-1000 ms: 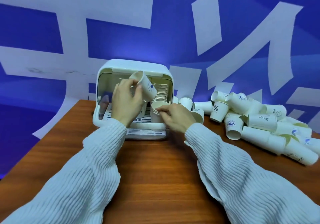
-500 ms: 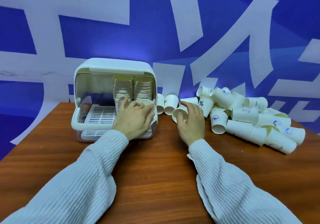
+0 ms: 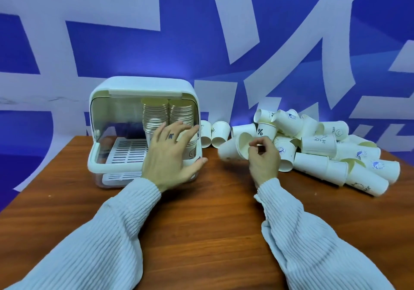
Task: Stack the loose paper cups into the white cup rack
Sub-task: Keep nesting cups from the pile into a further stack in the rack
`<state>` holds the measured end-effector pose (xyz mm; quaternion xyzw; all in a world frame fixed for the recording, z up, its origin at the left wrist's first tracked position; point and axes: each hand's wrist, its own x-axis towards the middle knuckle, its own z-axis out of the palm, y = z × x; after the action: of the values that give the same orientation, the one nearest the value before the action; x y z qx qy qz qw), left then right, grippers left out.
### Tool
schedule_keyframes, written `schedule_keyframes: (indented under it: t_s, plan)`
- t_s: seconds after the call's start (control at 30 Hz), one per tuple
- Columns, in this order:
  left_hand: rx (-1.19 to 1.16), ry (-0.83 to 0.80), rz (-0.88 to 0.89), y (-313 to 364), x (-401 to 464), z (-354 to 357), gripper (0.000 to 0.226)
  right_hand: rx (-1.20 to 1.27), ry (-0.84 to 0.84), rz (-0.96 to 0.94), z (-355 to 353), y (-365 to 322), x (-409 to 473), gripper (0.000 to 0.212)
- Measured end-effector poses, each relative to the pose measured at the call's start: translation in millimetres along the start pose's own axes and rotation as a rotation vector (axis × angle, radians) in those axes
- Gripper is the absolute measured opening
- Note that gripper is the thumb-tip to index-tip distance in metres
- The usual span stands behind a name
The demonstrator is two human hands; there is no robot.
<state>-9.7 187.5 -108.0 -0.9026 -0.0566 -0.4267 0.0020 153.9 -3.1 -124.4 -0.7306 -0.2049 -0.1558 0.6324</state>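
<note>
The white cup rack (image 3: 98,162) stands at the table's back left, its clear lid raised. Two tall stacks of nested paper cups (image 3: 168,117) fill its right side. A short stack (image 3: 191,149) stands in front of them. My left hand (image 3: 172,157) hovers before it with fingers spread, holding nothing. My right hand (image 3: 263,157) pinches the rim of a loose paper cup (image 3: 235,149), which lies tilted on its side just above the table. A pile of loose cups (image 3: 336,153) lies to the right.
Two more cups (image 3: 220,131) lie on their sides between the rack and the pile. The brown wooden table (image 3: 201,222) runs toward me. A blue and white wall stands right behind everything.
My left hand let go of the short stack in the rack and spread its fingers. My right hand reached into the loose cups and took one by its rim.
</note>
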Motion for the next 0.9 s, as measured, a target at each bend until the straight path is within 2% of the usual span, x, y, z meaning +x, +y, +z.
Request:
schedule_keyframes:
  t_s: [0.07, 0.13, 0.2, 0.27, 0.33, 0.4, 0.53, 0.6, 0.67, 0.73, 0.8, 0.83, 0.9]
  plan:
    - [-0.050, 0.078, 0.118, 6, -3, 0, 0.087, 0.155, -0.201, -0.011, 6, -15, -15, 0.020]
    - [-0.047, 0.050, 0.199, 17, -7, 3, 0.096, 0.196, -0.407, -0.069, 13, -25, -26, 0.023]
    - [-0.039, 0.015, 0.215, 28, -12, 10, 0.097, 0.208, -0.507, -0.098, 17, -31, -28, 0.029]
    - [-0.084, 0.014, 0.191, 34, -16, 15, 0.095, 0.253, -0.574, -0.096, 17, -35, -24, 0.023]
    - [-0.185, 0.077, 0.129, 36, -17, 17, 0.090, 0.343, -0.550, -0.005, 18, -39, -18, 0.016]
    - [-0.311, 0.143, 0.041, 38, -19, 17, 0.086, 0.360, -0.396, 0.136, 28, -36, 0, 0.016]
    - [-0.536, 0.063, -0.153, 39, -24, 10, 0.091, 0.199, -0.234, 0.173, 49, -44, 37, 0.018]
    - [-0.527, 0.083, -0.231, 40, -23, 7, 0.096, 0.273, -0.204, 0.050, 50, -63, 32, 0.020]
    - [-0.509, 0.125, -0.347, 40, -16, 2, 0.099, 0.328, -0.293, -0.195, 42, -80, 11, 0.025]
    - [-0.507, 0.122, -0.427, 39, -6, -8, 0.097, 0.192, -0.473, -0.502, 30, -86, -11, 0.029]
    - [-0.490, 0.052, -0.420, 31, 4, -18, 0.093, -0.023, -0.554, -0.723, 24, -86, -13, 0.026]
    - [-0.499, -0.017, -0.404, 26, 9, -23, 0.094, -0.062, -0.584, -0.732, 23, -87, -11, 0.024]
    - [-0.576, -0.203, -0.382, 12, 15, -35, 0.098, -0.020, -0.680, -0.605, 21, -93, -9, 0.021]
